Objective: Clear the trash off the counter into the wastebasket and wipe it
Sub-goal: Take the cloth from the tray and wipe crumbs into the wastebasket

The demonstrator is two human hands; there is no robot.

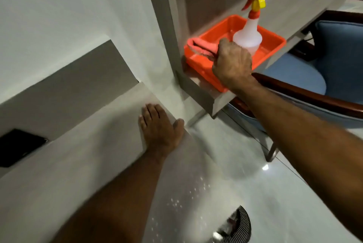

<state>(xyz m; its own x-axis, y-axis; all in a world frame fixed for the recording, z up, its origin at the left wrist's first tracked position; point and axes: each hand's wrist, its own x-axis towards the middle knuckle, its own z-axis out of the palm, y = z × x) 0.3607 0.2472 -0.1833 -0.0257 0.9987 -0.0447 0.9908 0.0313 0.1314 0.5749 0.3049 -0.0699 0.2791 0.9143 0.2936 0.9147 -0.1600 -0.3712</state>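
My left hand [159,127] lies flat, palm down, on the grey counter [82,150] near its right end, holding nothing. My right hand [232,64] reaches into an orange tray [275,43] on a higher grey desk [222,98] and is closed on a folded pink cloth [198,45] at the tray's left end. A translucent spray bottle [248,35] with a yellow and red trigger stands upright in the tray, just right of my hand. A striped wastebasket [238,225] shows at the bottom, on the floor, with something white inside.
A blue cushioned chair [322,62] with dark wooden arms stands tucked at the desk on the right. A black panel [17,146] sits in the wall recess behind the counter. The glossy tiled floor [245,183] below carries small white specks.
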